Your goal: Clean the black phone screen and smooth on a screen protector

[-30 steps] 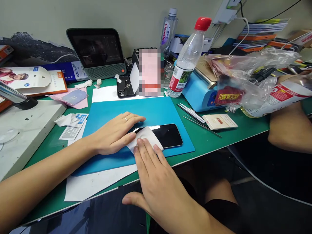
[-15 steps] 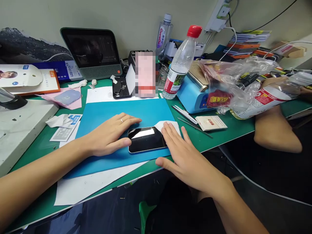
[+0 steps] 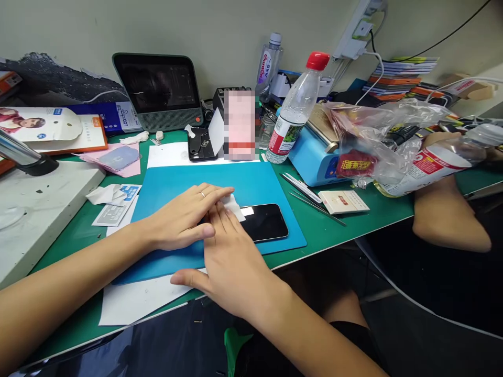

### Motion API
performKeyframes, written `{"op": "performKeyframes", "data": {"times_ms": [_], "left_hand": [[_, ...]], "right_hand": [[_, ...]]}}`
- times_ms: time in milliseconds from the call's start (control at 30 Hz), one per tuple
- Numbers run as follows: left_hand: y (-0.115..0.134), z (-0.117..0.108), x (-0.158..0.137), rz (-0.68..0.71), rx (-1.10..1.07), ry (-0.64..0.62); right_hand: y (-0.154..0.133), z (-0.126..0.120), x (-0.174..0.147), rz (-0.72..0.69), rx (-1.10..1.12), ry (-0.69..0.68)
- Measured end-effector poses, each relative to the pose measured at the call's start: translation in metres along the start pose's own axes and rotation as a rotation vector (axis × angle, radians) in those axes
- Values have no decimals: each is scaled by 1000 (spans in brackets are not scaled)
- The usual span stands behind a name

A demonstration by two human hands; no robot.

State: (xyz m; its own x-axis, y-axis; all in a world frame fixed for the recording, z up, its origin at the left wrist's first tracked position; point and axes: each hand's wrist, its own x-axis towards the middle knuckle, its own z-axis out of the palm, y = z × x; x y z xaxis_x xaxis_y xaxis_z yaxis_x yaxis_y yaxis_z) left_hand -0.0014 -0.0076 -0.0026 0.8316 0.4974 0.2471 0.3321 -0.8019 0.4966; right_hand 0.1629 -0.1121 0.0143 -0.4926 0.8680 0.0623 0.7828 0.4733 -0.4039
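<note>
one white wipe (image 3: pixel 234 208) is being slid back leftward over the phone (image 3: pixel 265 222) on the blue mat (image 3: pixel 184 175) under a flat, ungrasping right hand (image 3: pixel 233 256), nothing visibly being gripped by the spread left hand (image 3: pixel 178 217), another rub apparently being made.

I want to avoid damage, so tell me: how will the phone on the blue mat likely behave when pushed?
The phone lies flat on the blue mat, so it would probably slide rather than roll or tip. Its glossy top carries a bright reflection, so it may feel slippery.
</note>
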Motion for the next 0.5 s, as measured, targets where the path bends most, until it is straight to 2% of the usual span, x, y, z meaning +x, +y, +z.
{"op": "performKeyframes", "data": {"times_ms": [200,500], "left_hand": [[1,-1,2,-10,30,-31],[0,-1,2,9,47,-40]], "right_hand": [[3,15,-34,-48,-79,50],[-6,30,-42,-22,-209,135]]}}
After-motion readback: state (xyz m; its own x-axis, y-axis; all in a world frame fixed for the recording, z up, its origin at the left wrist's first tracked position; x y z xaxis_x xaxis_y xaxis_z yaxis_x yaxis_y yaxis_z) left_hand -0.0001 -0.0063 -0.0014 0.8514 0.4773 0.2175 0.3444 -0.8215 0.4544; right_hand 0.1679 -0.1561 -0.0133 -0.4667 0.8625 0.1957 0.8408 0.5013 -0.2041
